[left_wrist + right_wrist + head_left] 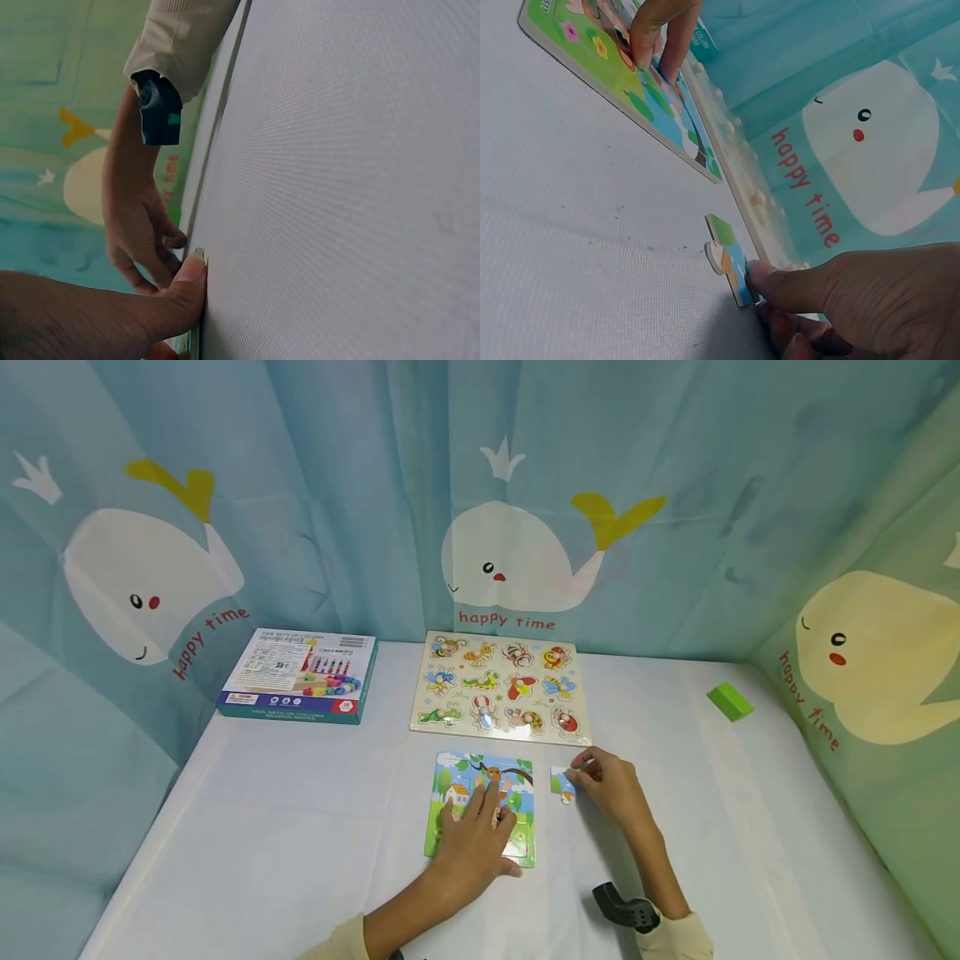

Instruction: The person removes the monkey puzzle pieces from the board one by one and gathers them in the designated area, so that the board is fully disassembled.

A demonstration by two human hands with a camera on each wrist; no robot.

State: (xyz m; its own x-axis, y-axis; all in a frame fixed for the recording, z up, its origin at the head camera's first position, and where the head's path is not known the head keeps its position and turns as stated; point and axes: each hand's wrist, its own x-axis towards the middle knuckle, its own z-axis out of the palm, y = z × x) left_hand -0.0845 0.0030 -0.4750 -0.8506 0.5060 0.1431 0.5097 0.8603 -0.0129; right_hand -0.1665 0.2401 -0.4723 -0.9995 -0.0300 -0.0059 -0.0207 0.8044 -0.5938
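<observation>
A colourful jigsaw puzzle with a house, trees and a branch lies flat on the white table. My left hand rests on it, fingers spread over the picture, the thumb at its near right edge. Just right of the puzzle, my right hand pinches a loose jigsaw piece between thumb and fingers. In the right wrist view the piece is tilted, blue and green with an orange and white knob. Whether it touches the table I cannot tell.
Behind the puzzle lies a wooden insect peg board. A beaded-toy box sits at the back left, and a green block at the back right. Whale-print curtains enclose the table's far side and flanks.
</observation>
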